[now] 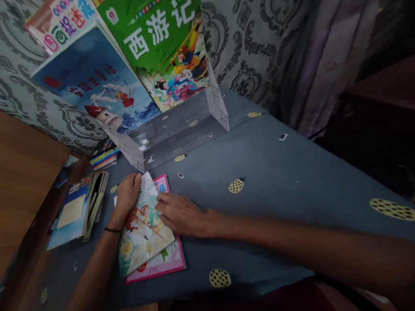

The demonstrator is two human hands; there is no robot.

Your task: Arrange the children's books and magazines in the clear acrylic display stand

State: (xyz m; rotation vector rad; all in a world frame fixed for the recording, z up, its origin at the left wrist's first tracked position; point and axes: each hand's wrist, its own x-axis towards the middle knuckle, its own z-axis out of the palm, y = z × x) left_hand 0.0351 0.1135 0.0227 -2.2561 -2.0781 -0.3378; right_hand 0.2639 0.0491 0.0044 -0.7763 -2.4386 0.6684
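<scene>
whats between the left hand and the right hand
In the head view, a pale illustrated book lies between the left hand and the right hand, partly covering a pink-edged book.

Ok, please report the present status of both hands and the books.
Left hand at left edge of pale book, right hand at its right. Pink-edged book underneath, partly covered. Clear rack beyond; nothing seen blocking the hands.

A head-worn camera peers forward and down at a table point(281, 175) from close above. Its tilted view reaches the wall point(254, 44) behind.
</scene>
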